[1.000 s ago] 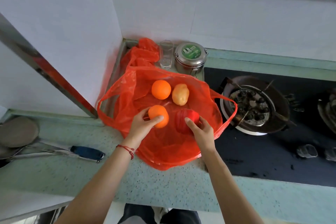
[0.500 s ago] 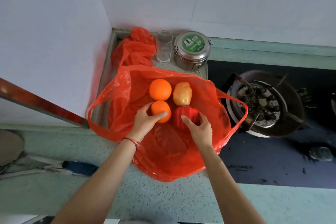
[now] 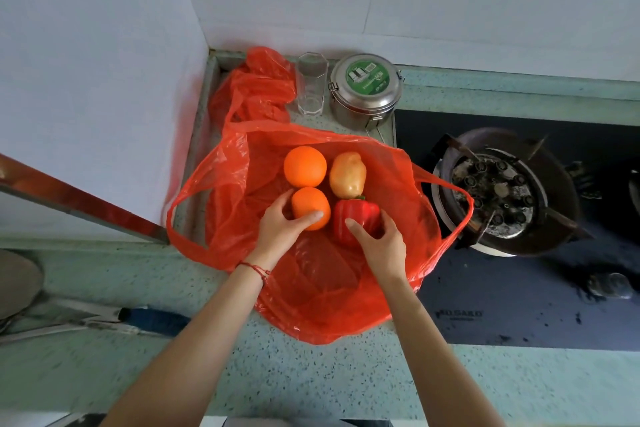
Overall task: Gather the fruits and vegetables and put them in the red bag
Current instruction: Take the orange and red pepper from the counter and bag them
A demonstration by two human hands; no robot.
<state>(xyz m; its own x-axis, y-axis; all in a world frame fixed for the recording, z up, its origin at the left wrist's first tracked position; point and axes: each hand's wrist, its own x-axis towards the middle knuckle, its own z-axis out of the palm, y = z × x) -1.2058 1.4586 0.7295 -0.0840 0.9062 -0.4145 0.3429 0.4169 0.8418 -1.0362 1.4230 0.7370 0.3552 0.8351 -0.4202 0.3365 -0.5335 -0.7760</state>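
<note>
The thin, translucent red plastic bag (image 3: 322, 288) is spread flat and open on the speckled green surface (image 3: 277, 374), its two loop handles lying out at 9 and 3 o'clock. It is judged soft, light and slippery, with no stiffness of its own; it is best lifted by both handles together, since a pull on one side would let the round contents roll.

Four items lie on the bag's plastic, clustered at its centre. A round orange (image 3: 305, 166) sits at 11 o'clock of the cluster, touching a smaller orange (image 3: 311, 207) just below it. A yellowish oval potato (image 3: 347, 175) lies at 1 o'clock, and a glossy red bell pepper (image 3: 356, 218) lies just beneath it. The oranges and potato are judged firm and fairly heavy, apt to roll; the pepper is hollow, lighter and smooth-skinned, best cupped around its body.

The left hand (image 3: 281, 229) is curled around the smaller orange, thumb over its front. The right hand (image 3: 382, 246) is cupped on the pepper's near side.

At 12 o'clock stand a crumpled second red bag (image 3: 256, 90), an empty clear drinking glass (image 3: 311, 83) and a lidded round steel tin (image 3: 367, 90).
</note>
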